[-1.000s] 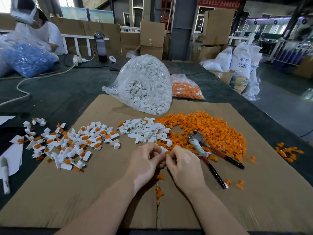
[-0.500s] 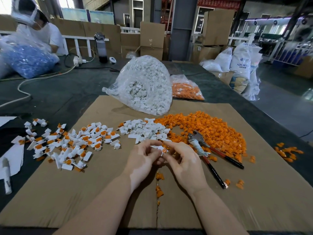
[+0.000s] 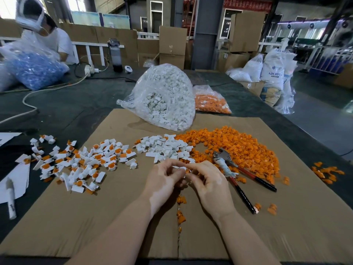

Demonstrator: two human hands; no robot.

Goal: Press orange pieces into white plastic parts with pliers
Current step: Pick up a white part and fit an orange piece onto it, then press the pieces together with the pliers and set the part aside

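Far beyond the right hand (image 3: 211,185), up and to its right, a white sack (image 3: 273,70) carries dark print reading "ABS RESIN", with a smaller line below that is too blurred to read. Straight up from that hand, a red banner (image 3: 248,5) shows pale Chinese characters, too small to make out

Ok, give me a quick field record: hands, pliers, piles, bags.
left hand: pinches white part
right hand: pinches orange piece at the part
pliers: lying on cardboard, right of hands, untouched
finished pile: left
loose white parts: ahead of hands
orange pile: right
bags: white, orange, behind
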